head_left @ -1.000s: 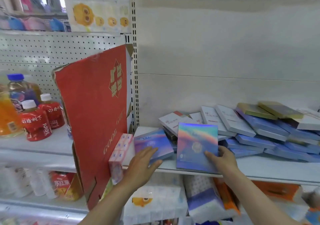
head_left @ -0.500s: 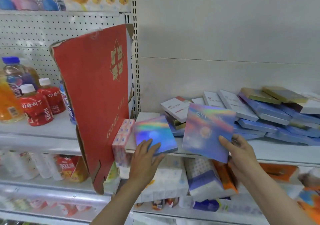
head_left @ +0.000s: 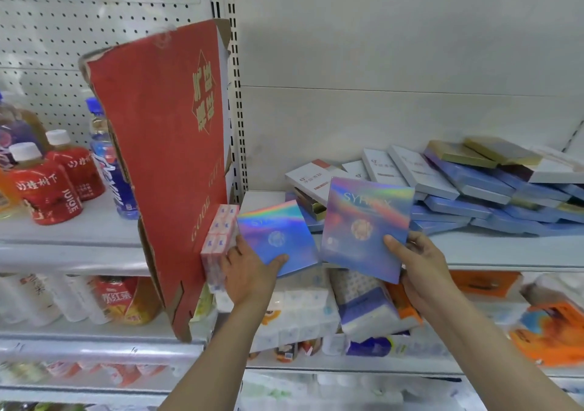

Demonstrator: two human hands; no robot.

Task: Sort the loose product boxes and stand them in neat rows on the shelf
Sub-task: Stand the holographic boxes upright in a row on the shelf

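Note:
My right hand [head_left: 416,262] grips a flat holographic blue box [head_left: 363,227] by its lower right corner and holds it upright, tilted, in front of the white shelf [head_left: 493,249]. My left hand [head_left: 249,268] grips a second holographic box [head_left: 276,235] from below, at the shelf's left front edge. Behind them a loose pile of flat boxes [head_left: 474,186] lies slanted on the shelf: white ones, blue ones and gold-topped ones.
A tall red cardboard panel [head_left: 164,157] leans at the shelf's left end, with a pink-white pack [head_left: 219,236] against it. Red juice bottles [head_left: 47,186] and a blue bottle [head_left: 107,170] stand on the left shelf. Tissue packs [head_left: 363,303] fill the shelf below.
My right hand has lifted its holographic box off the shelf and tilted it upright. My left hand has closed on the other holographic box at the front edge and raised it a little.

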